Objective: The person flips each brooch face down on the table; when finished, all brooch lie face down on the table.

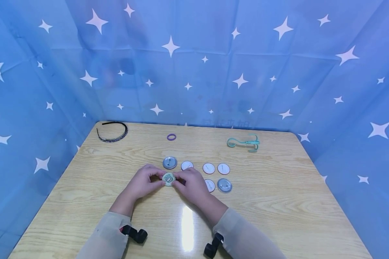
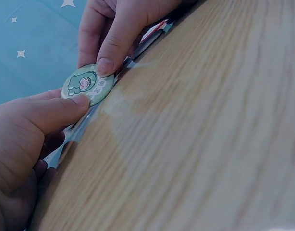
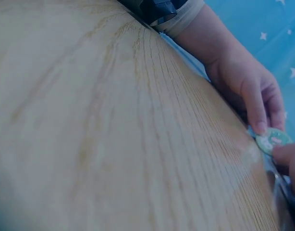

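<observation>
Between my two hands is a round pale green badge with a cartoon figure on its face. My left hand pinches its left edge with thumb and fingers. From the other side, the thumb and fingers of my right hand grip the right edge. In the left wrist view both thumbs lie on the front of the badge, which is tilted up off the table. Just beyond the hands lies a silver-backed badge, and a white-backed badge is partly covered by my right hand.
Right of my right hand lie more face-down badges, white-backed ones and a silver-backed one. Along the back of the wooden table are a black toothed headband, a purple ring and a teal claw-like hair clip.
</observation>
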The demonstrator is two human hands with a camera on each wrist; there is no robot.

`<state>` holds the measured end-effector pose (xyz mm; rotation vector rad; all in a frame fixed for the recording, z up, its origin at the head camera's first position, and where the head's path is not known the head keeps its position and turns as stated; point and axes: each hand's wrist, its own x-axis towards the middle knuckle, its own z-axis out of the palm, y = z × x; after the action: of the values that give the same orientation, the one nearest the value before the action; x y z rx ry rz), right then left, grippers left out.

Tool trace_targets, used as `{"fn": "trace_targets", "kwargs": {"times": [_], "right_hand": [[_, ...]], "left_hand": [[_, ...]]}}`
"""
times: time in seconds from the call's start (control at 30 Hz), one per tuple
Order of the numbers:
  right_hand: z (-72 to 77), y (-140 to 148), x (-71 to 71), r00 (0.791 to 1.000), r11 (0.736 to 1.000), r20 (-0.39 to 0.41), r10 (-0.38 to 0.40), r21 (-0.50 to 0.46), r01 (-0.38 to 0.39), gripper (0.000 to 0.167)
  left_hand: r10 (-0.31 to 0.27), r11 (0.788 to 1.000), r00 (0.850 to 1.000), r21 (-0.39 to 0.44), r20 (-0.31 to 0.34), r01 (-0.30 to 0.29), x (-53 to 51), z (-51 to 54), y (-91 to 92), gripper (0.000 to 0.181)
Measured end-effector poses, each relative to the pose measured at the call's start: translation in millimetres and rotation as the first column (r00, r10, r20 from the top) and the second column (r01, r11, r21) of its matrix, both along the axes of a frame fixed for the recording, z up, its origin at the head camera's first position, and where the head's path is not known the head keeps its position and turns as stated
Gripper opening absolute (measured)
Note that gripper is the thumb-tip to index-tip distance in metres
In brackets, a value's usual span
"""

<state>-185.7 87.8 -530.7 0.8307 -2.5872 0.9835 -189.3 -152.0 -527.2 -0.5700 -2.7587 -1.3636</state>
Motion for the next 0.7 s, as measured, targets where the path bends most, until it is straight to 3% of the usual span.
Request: {"fn": "trace_targets", "kwargs": {"times": [0.7], "right_hand": [[1.8,-2.0,1.6,1.0,0.996,0.024,-0.008,-0.085,0.01,0.014]], "left_hand": [[-0.019,1.0,0.998,0.011,-0.06,0.02,-0.1,-0.8,-1.0,0.014]]}}
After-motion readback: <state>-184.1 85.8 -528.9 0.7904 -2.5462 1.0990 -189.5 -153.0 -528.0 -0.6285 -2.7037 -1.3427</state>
